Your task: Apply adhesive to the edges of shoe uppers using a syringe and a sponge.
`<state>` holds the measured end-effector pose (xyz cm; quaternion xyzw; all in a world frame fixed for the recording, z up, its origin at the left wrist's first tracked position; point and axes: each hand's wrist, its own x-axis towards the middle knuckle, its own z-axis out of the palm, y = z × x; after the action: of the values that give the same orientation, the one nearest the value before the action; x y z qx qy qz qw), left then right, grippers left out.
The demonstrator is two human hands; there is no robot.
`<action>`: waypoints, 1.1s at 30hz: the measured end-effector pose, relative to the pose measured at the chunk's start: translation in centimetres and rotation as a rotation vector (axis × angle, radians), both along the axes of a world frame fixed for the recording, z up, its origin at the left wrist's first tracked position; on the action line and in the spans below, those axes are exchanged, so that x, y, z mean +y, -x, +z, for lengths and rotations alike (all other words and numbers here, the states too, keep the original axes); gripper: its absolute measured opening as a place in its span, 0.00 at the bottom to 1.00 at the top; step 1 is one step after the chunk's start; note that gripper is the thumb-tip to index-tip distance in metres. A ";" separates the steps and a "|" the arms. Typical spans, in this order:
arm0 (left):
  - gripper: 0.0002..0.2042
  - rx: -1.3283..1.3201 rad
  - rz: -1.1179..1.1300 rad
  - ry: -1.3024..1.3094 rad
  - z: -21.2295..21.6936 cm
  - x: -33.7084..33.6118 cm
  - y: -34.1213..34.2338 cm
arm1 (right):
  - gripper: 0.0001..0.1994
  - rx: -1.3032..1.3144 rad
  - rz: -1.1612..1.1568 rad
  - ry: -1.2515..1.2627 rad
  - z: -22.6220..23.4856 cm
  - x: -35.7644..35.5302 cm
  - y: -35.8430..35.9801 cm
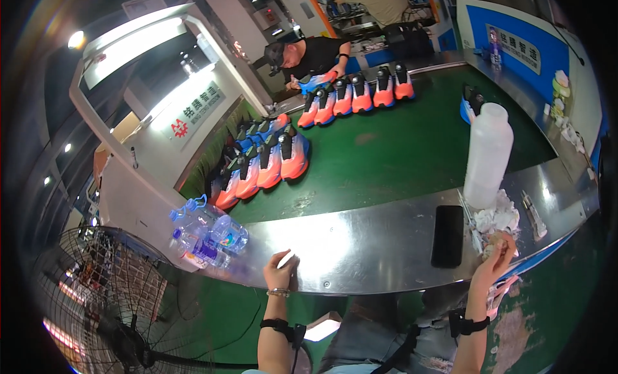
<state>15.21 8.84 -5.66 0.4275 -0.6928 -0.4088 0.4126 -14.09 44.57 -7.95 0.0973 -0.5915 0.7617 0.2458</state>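
Observation:
My left hand is closed at the front edge of the metal ledge. A small white piece pokes out between its thumb and fingers; its kind is unclear. At the right, my right hand has its fingers bent together just below a heap of crumpled white tissue. Whatever those fingers hold is partly hidden and too small to name. A black phone lies left of that hand. Behind the tissue stands a tall white plastic bottle. A small slim tool lies to the right of the tissue.
Orange-and-blue shoes stand in groups on the green belt, at the left and far side; another shoe sits behind the white bottle. Clear plastic bottles crowd the ledge's left end. A fan stands lower left. Across, a person handles a shoe.

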 end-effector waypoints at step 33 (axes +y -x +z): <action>0.15 -0.180 0.040 0.394 -1.2 1.0 0.0 | 0.09 0.094 -0.150 -0.330 0.9 -0.3 -0.3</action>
<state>15.24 9.82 -6.86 0.3867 -0.7848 -0.2174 0.4328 -13.74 44.29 -7.08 0.1273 -0.7018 0.6286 0.3100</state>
